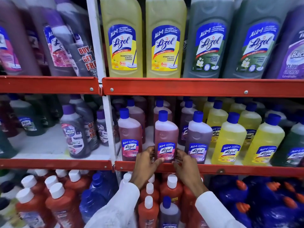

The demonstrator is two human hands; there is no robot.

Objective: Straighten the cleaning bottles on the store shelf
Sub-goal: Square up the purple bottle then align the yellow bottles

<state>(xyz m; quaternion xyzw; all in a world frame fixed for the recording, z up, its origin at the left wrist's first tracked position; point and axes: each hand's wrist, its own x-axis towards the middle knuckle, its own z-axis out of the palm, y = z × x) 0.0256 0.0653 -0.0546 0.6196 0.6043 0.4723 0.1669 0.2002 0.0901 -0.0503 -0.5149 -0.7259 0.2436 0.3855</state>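
Pink bottle (166,139) — smooth, translucent plastic — clasped by both hands.

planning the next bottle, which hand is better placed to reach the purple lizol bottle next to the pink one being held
Right. The right hand already sits on the blue-capped pink bottle's side facing the blue-capped purple bottle; the left hand would have to cross over.

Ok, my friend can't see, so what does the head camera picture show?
Two hands, the left hand and right hand, hold a pink bottle with a blue cap at the front of a red-edged middle shelf. Purple and yellow bottles stand to its right, big yellow bottles stand above, and red bottles below.
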